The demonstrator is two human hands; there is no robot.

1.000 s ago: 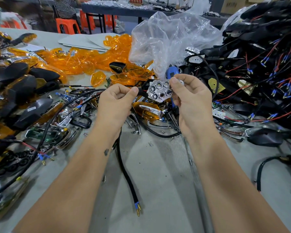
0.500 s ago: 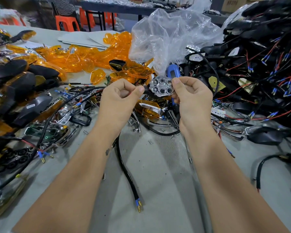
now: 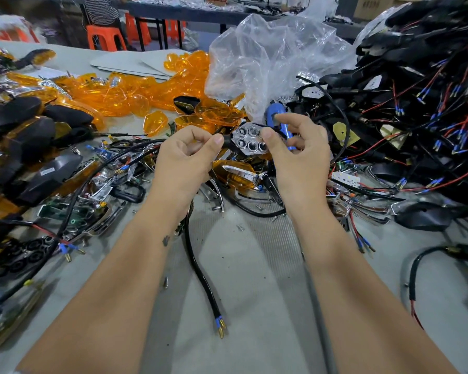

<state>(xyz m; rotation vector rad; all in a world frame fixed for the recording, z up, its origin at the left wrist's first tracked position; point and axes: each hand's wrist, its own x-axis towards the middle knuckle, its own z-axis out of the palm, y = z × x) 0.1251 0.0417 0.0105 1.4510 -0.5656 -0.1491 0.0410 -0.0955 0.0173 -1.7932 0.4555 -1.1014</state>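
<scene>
Above the middle of the grey table (image 3: pixel 254 306) I hold a small chrome reflector (image 3: pixel 247 140) with several round lens cups. My left hand (image 3: pixel 185 155) pinches the black stem at its left end between thumb and curled fingers. From that stem a black cable (image 3: pixel 200 271) hangs down past my left wrist and ends in blue and gold terminals near the table's front. My right hand (image 3: pixel 297 152) pinches the reflector's right edge with the thumb, its other fingers spread behind. A blue-handled tool (image 3: pixel 277 117) lies just behind the right hand.
Orange lenses (image 3: pixel 135 93) are heaped at the back left, black housings (image 3: pixel 25 136) and chrome parts on the left. A clear plastic bag (image 3: pixel 270 52) stands behind the hands. A big tangle of black wired units (image 3: pixel 422 109) fills the right. Loose screws dot the table.
The reflector has tilted and shifted slightly left between my hands. My right fingers have spread open behind it, with only the thumb pressing its edge.
</scene>
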